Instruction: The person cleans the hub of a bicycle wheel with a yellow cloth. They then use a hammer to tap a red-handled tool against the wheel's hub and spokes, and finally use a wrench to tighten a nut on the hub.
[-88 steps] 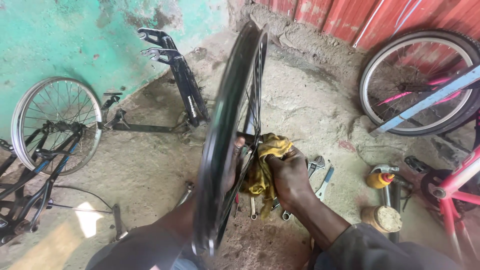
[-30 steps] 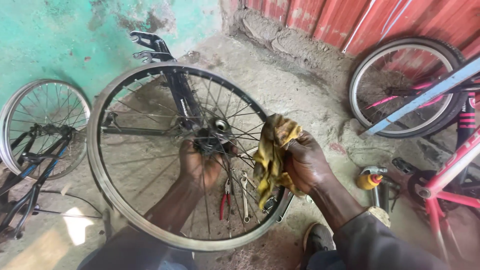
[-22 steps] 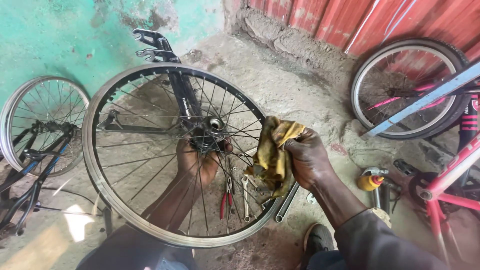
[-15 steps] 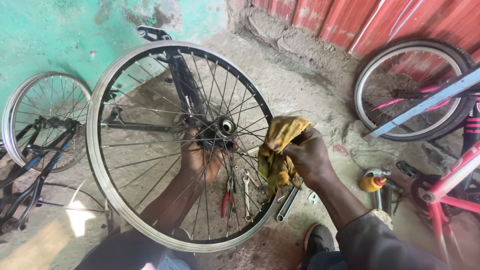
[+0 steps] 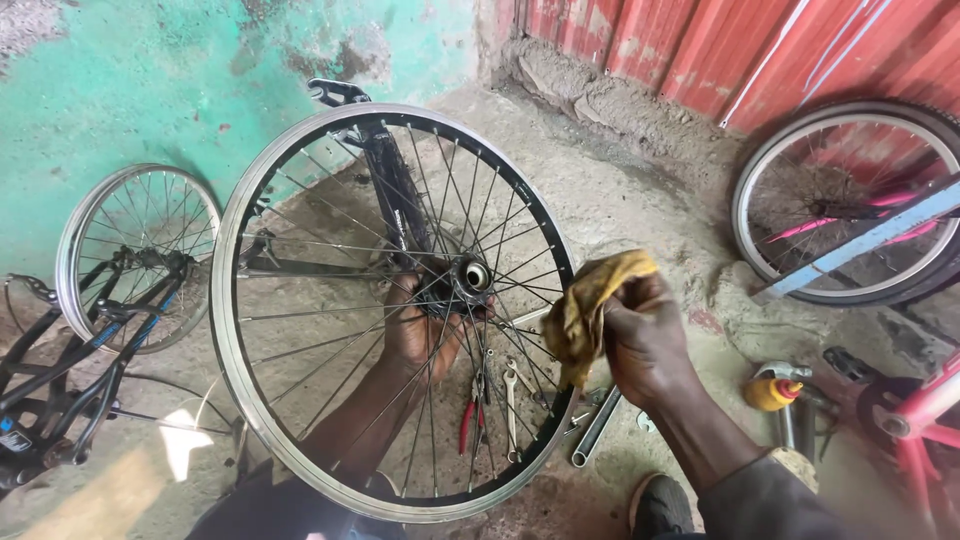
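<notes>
Between our two hands the bicycle wheel (image 5: 395,310) now faces us flat, turned from edge-on. Our left hand (image 5: 420,335) grips its hub (image 5: 470,277) from behind; our right hand (image 5: 645,340), closed around the yellow rag (image 5: 590,310), has come off the rim.

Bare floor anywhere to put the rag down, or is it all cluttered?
Free: the concrete between the held wheel, the rubble along the red wall and the tyred wheel. Smaller patch lower left, beside the dark bike frame. Crowded: under the right hand and rag, where pliers, spanners and a yellow bottle lie.
</notes>
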